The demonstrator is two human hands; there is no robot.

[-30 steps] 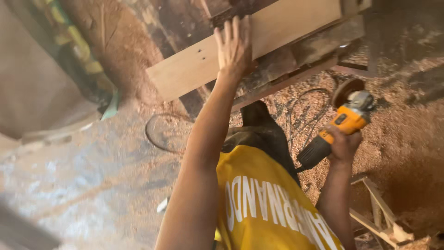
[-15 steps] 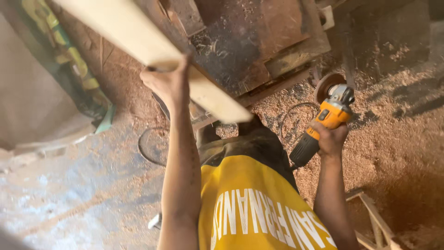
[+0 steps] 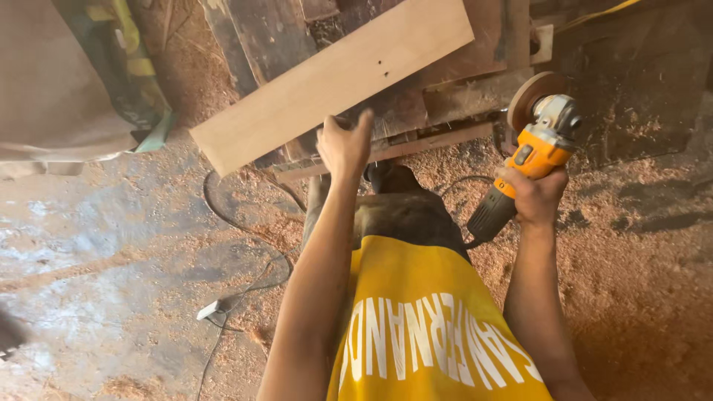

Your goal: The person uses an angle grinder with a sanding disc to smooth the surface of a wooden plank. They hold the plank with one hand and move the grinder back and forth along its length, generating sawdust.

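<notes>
Our left hand (image 3: 343,145) is raised with fingers spread fairly wide, its fingertips touching the near edge of a pale wooden plank (image 3: 334,80). The plank lies tilted across a dark, worn wooden workbench (image 3: 453,96), its left end overhanging the bench toward the left of the scene. Our right hand (image 3: 533,194) is wrapped closed around the dark handle of an orange angle grinder (image 3: 529,157). The grinder points up and away from us, its sanding disc (image 3: 529,96) at the far end, just beside the right part of the workbench. A black power cable (image 3: 245,230) loops over the floor (image 3: 111,245) at left, which is covered in sawdust. A yellow shirt (image 3: 431,327) with white lettering fills the near centre.
</notes>
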